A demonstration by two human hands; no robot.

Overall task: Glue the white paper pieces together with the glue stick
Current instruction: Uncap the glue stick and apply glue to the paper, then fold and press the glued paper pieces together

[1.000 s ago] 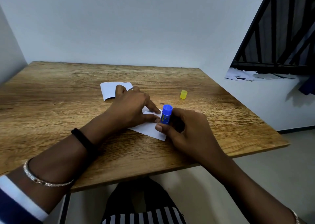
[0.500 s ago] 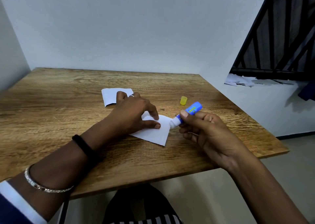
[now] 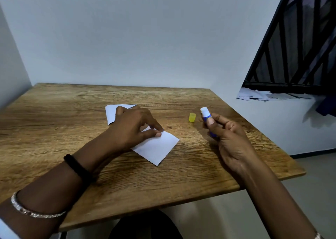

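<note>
**A:** Head view, quick. Which step?

**B:** Between gluing and joining, I'd judge. The left hand lies over the near paper piece. Its thumb and forefinger tips press the paper onto the table, and the hand isn't curled round anything. The right hand grasps the glue stick upright in the air, well right of that paper.

**A:** Second piece?

**B:** The far paper piece lies flat on the table behind the left hand, partly under its fingers. The hand hides whether the two pieces touch.

**A:** Next move?

**B:** A guess: either cap the stick or bring the far piece onto the near one. Joining needs the edges lined up and a firm press. Any glue on the paper doesn't show.

**A:** Containers?

**B:** Only the stick's blue tube. White glue stands out of its top, uncapped. The yellow cap sits on the table just left of the stick, not touching it. I can't tell which end is up, and nothing shows inside it.

**A:** Anything else?

**B:** Loose papers on the ledge at right, well apart from the table things.
</note>
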